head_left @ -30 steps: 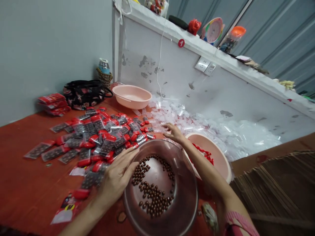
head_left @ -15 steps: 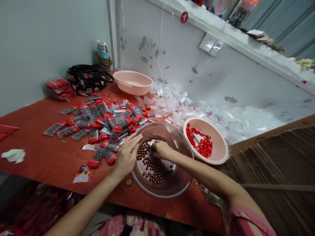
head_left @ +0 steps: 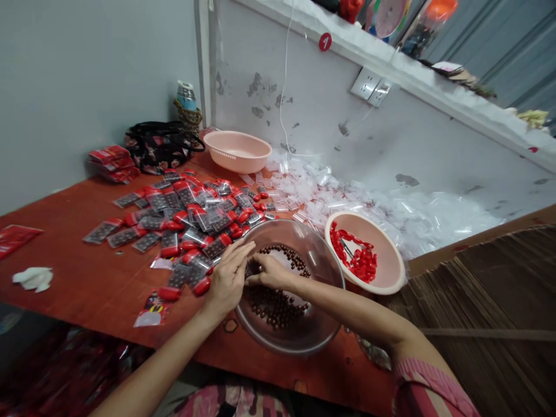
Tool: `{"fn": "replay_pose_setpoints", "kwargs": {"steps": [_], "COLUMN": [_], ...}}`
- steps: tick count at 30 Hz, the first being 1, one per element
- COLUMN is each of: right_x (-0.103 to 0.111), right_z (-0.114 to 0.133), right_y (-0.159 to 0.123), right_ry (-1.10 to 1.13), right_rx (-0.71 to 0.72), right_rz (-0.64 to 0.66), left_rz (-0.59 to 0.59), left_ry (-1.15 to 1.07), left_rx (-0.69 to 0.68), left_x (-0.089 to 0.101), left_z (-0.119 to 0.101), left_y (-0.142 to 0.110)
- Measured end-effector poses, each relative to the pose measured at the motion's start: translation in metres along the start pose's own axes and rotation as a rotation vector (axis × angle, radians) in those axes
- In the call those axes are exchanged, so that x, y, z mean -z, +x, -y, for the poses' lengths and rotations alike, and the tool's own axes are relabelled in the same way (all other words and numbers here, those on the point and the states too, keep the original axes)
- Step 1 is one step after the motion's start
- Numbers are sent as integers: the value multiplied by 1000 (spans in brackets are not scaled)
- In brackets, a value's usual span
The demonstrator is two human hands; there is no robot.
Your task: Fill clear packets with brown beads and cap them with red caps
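A clear round bowl (head_left: 319, 330) of small brown beads (head_left: 278, 307) sits at the near edge of the red-brown table (head_left: 78, 289). My left hand (head_left: 228, 278) rests on the bowl's left rim, fingers together and curved toward my right hand. My right hand (head_left: 271, 273) is down inside the bowl with its fingers pinched over the beads; what it grips is too small to make out. The two hands touch at the fingertips. Left of the bowl lies a heap of filled packets with red caps (head_left: 186, 220).
A pink bowl with red pieces (head_left: 382, 284) stands right of the clear bowl. An empty pink basin (head_left: 237, 152), a black patterned bag (head_left: 160, 147) and a red packet stack (head_left: 113, 162) are at the back. Loose clear bags (head_left: 369, 202) pile along the wall. Brown matting (head_left: 490, 313) lies right.
My right hand came back from the clear bags into the bowl, then slid left to meet my left hand. The view pulled back and down.
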State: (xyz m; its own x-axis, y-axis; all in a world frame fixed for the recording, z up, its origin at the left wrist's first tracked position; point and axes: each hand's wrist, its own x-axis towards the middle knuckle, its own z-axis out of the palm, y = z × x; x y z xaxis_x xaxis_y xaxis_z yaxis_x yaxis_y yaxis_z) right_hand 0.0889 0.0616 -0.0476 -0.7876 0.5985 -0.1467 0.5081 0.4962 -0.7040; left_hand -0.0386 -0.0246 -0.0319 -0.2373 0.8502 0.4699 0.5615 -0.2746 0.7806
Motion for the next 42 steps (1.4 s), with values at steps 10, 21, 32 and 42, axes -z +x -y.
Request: {"fn": "replay_pose_setpoints", "kwargs": {"steps": [10,21,32,42], "right_x": [42,88,85,134], "right_z": [18,16,2,-27], "right_y": [-40,-89,-101,-130], "right_ry": [858,169,59,-160], "right_rx": [51,208,273,-193], "right_rz": [-92,-278,-227,-519], "left_rz": [87,524,615,499], "left_ry": [60,-720,-334,-415], "left_rx": [-28,480,251,339], "left_x": [8,-26,-31,-25], "left_z": [-29,-42,-29,-38], "left_y": [12,33,33,30]}}
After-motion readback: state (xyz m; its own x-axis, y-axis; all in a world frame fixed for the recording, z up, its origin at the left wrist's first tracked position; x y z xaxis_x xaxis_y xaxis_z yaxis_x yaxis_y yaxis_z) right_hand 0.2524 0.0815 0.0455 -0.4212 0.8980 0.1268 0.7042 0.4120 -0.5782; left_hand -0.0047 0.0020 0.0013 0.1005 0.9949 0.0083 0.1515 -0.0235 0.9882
